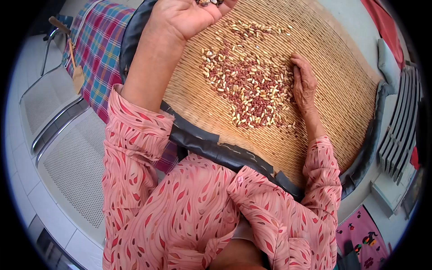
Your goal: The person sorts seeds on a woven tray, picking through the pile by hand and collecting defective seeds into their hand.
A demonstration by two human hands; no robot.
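A wide round woven tray [346,90] with a dark bound rim lies in front of me. Spread across its middle are shelled seeds like peanuts or beans [256,85], some reddish brown and some pale cream. My left hand [186,18] is raised at the top edge of the view, palm up, with a small handful of dark and pale pieces [208,2] in it; its fingertips are cut off by the frame. My right hand [305,83] rests on the tray along the right side of the seeds, fingers extended and slightly curved, apparently holding nothing.
Metal chairs with perforated seats [74,166] stand at the left. A plaid cloth [101,40] hangs beside the tray, with a wooden spatula [78,80] near it. On the right are a grey slatted rack [400,121] and a pink patterned mat [362,236].
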